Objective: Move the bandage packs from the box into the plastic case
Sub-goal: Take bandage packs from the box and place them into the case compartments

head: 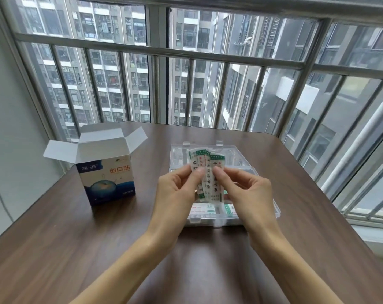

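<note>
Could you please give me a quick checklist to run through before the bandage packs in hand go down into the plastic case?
1. Left hand and right hand both pinch the held bandage packs: ok.
2. Plastic case lid open: ok.
3. Held packs over the case: ok.
4. Packs already in the case leave room: cannot tell.
5. Box upright, flaps open: ok.
6. Box emptied: cannot tell.

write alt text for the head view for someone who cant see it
Both hands, left hand and right hand, hold a bunch of bandage packs above an open clear plastic case on a brown table. An opened cardboard box stands to the left.
</note>
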{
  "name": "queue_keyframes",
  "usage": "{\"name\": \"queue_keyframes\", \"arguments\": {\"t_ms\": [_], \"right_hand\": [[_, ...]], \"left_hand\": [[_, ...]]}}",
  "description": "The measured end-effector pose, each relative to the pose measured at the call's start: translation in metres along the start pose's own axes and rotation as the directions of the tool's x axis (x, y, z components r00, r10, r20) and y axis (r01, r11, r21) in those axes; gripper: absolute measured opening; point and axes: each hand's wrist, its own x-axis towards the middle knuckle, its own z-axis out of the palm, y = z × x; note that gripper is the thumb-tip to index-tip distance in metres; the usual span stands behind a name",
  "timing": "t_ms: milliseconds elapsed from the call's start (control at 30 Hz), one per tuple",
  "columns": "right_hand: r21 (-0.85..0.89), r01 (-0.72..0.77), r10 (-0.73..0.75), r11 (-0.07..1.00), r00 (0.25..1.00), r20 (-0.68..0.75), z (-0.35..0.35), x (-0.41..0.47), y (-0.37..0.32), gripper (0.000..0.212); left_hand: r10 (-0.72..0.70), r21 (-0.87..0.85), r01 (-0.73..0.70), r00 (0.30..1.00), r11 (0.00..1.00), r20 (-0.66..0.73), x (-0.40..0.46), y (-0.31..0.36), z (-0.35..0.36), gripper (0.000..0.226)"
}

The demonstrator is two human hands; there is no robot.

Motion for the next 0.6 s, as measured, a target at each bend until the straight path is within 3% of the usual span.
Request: {"name": "queue_keyframes", "arguments": {"t_ms": [167,400,600], "right_hand": [[0.098,-0.019,0.019,0.995,1.0,0.001,0.0,-0.004,0.002,0.005],[0.134,-0.02,0.03,0.991,0.997,-0.068,-0.006,0.007,0.004,0.014],[0.11,-0.195,0.184,0.975,0.978,0.099,-0.042,0.036,-0.022,0.012]], "left_hand": [[0.067,-0.004,-0.067,0.998,0.998,0.01,-0.001,0.002,0.0,0.018],[0.017,-0.008,-0.017,1.0,1.0,0.008,0.004,0.005,-0.001,0.016],[-0.019,0.093,0.025,0.998,0.995,-0.058,0.012,0.009,-0.015,0.017]]}}
